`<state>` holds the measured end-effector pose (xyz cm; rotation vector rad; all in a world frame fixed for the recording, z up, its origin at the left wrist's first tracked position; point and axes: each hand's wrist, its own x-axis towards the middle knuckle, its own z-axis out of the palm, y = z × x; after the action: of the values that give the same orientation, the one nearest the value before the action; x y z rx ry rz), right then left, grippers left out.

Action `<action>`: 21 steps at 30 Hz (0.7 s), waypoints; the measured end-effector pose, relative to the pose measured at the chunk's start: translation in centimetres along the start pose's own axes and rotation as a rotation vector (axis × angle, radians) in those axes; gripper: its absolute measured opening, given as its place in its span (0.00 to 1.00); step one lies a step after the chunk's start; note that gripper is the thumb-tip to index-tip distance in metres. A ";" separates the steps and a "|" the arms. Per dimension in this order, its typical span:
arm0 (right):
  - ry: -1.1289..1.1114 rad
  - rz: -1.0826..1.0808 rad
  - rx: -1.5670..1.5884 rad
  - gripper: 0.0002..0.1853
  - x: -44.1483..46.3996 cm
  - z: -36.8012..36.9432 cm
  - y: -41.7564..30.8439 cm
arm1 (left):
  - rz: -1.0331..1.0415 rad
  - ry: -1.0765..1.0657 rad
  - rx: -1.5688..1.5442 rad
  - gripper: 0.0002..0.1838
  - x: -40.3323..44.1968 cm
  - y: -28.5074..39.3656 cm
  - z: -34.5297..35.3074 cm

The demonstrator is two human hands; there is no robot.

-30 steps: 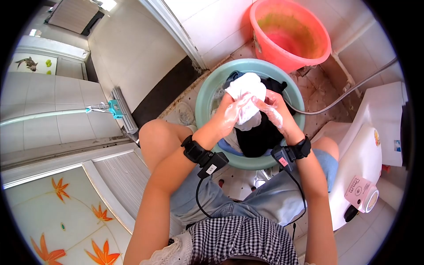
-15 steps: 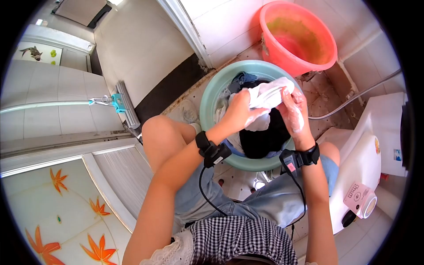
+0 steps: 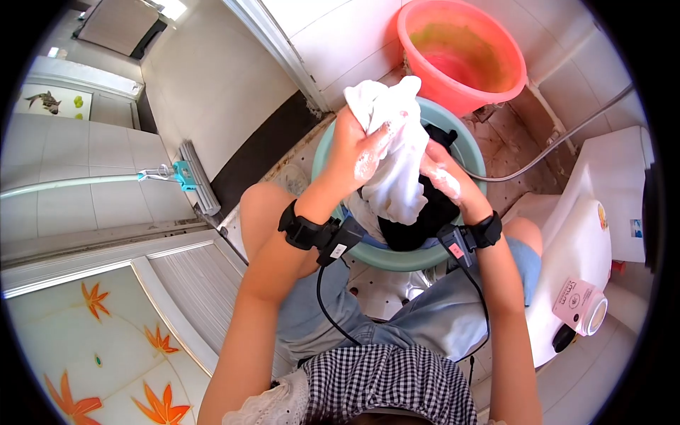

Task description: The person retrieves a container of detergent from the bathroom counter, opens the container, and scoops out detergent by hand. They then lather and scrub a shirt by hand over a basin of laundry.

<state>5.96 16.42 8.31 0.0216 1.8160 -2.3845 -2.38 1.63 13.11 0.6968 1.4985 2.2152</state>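
Note:
A wet white garment (image 3: 397,166), its exact kind unclear, is held up bunched over the light green basin (image 3: 329,152). My left hand (image 3: 359,152) is closed round its left side, with suds on the thumb and palm. On the other side my right hand (image 3: 440,172), also soapy, grips the cloth's edge; some of its fingers are hidden behind the fabric. The garment's lower end hangs into the basin. Beneath it lie dark clothes (image 3: 438,212), mostly black, with some blue cloth along the near rim.
Behind the basin stands a pink-red tub (image 3: 464,99) with a yellowish stain inside. A metal hose (image 3: 545,152) runs along the right, near white fixtures with a pink-labelled jar (image 3: 581,306). To the left a mop (image 3: 197,177) leans by the doorway. Black cables hang from both wrist straps.
The white garment has been raised and turned, and now hangs down between my hands. My left hand has moved up and left; my right hand has shifted left and slightly down.

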 end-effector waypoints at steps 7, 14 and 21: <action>0.455 -0.029 -0.261 0.09 0.0 -3.7 -0.6 | -0.023 -0.029 0.247 0.07 0.9 -0.6 -1.7; 0.644 -0.163 -0.347 0.09 0.3 -7.2 -0.4 | 0.014 -0.070 0.538 0.12 0.1 -1.3 -4.0; 0.550 -0.144 -0.218 0.10 0.7 -5.1 -1.7 | -0.284 -0.174 0.272 0.11 0.5 -1.3 -3.7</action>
<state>4.65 21.70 8.52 0.5957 2.3743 -2.4218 -4.93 -0.35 10.82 0.6884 1.7068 1.7186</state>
